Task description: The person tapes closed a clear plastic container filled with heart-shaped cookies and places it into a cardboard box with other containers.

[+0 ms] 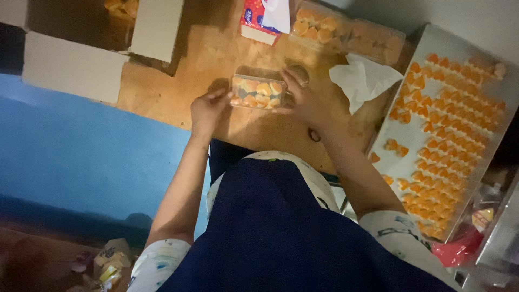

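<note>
Head cam: clear plastic box (pixel 257 93) of orange cookies sits btwn both hands on wooden table (pixel 178 92). Left hand (pixel 206 110) grips its left end, right hand (pixel 303 97) clasps right end w/ fingers over lid. Metal tray (pixel 413 138) of cookies at right, white tissue (pixel 363 79) near it; blue floor (pixel 81 157) left.

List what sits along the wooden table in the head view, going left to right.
Cardboard box → left hand → clear container of orange pieces → right hand → white tissue → metal tray of orange pieces.
</note>
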